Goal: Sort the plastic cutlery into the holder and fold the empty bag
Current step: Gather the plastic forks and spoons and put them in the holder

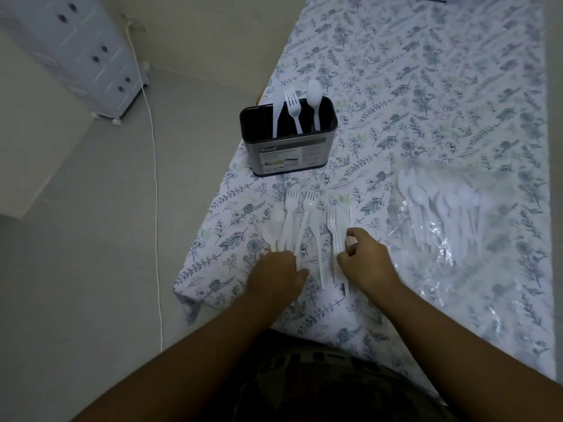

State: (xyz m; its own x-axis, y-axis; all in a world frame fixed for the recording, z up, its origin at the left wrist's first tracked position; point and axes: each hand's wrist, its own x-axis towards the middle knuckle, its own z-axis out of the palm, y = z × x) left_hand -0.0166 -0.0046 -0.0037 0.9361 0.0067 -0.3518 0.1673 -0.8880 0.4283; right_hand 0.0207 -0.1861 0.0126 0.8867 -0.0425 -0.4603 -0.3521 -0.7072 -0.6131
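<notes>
Loose white forks and spoons (300, 229) are spread on the cloth just in front of the holder (288, 137), which already carries a knife, a fork and a spoon in separate slots, while the clear bag (441, 226) to the holder's right is not yet emptied. The left hand (278, 277) is laid over handle ends with fingers hidden, its grip unclear, and the right hand (364, 258) is curled around fork handles. One kind should be gathered at a time, handles aligned, then dropped into the matching slot.
</notes>
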